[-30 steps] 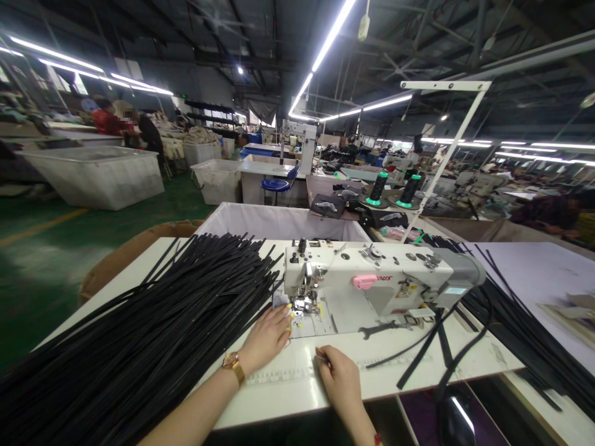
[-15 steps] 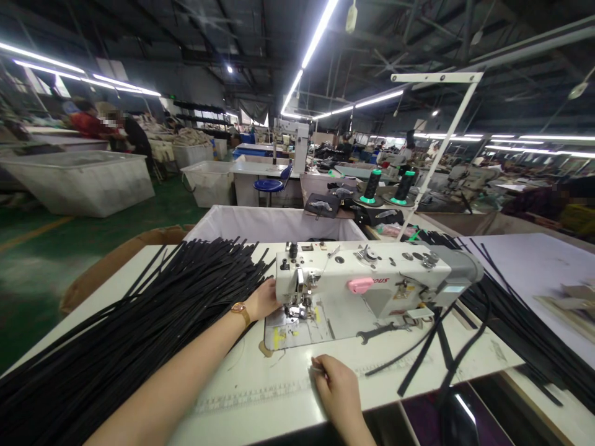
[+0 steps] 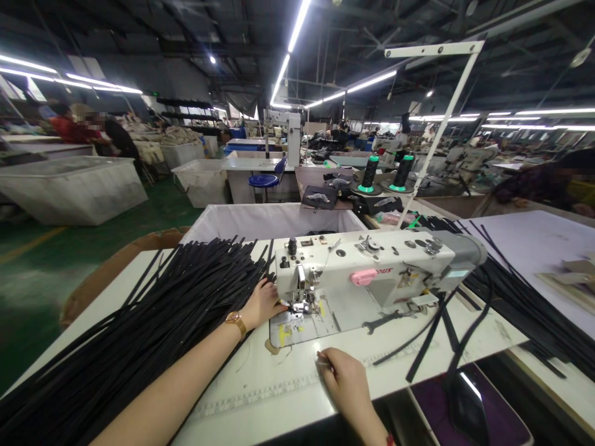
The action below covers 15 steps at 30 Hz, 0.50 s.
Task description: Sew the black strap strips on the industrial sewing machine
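Note:
My left hand point(image 3: 261, 305), with a gold watch on its wrist, is at the left side of the white sewing machine point(image 3: 334, 263). Its thumb tip is close to the presser foot point(image 3: 301, 306); the fingers are bent, and whatever they pinch is hidden. A large bundle of black straps point(image 3: 153, 334) lies left of this hand, some ends rising just behind it. My right hand point(image 3: 346, 375) rests near the table's front edge with fingers curled and pressed together. Anything between them is too small to make out. Beneath the hands runs a printed ruler point(image 3: 260, 396) on the white tabletop point(image 3: 223, 427).
A wrench point(image 3: 383, 322) lies on the machine bed. Loose black straps point(image 3: 425, 347) hang at the right, above a phone point(image 3: 467, 406). Thread cones point(image 3: 369, 173) stand behind the machine near a white-lined bin point(image 3: 237, 220). Other people are in the background.
My left hand shows more of its fingers, with the thumb now towards the presser foot. The right hand stays curled in nearly the same place. The view has shifted slightly.

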{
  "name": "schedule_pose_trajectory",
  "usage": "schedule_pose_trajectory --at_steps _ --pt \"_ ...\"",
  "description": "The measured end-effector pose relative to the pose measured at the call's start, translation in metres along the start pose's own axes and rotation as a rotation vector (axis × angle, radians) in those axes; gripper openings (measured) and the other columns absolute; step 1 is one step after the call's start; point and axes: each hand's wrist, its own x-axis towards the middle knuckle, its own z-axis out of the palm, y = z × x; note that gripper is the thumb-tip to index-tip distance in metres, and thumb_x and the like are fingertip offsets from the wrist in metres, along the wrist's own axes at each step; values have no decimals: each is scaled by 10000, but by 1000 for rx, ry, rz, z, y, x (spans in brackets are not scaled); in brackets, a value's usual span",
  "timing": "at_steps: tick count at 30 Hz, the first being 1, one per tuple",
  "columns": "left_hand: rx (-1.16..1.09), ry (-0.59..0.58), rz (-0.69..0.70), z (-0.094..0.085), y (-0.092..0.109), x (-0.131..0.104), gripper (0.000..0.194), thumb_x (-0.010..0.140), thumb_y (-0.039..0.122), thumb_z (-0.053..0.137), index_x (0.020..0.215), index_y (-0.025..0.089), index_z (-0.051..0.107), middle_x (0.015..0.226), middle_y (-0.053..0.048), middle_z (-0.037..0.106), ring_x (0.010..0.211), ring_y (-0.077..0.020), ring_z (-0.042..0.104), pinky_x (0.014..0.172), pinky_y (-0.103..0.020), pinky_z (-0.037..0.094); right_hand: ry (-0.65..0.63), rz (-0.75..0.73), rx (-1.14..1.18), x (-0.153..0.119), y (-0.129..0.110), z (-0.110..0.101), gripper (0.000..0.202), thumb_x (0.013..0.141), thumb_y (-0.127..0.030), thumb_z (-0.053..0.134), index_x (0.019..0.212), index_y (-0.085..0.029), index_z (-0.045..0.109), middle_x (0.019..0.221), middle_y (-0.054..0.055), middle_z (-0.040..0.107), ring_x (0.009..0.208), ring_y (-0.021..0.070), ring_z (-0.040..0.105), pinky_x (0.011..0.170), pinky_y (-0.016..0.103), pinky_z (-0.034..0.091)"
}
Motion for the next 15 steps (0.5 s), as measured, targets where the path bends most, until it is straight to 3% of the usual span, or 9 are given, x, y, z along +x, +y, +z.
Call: schedule_pose_trajectory --at_steps 15 --pt "23 8 -36 4 4 -1 143 881 343 602 973 251 661 993 -43 688 1011 -255 574 1039 -483 279 -2 25 -3 -2 -2 0 145 863 -170 491 807 -222 614 747 -2 688 706 160 622 620 245 342"
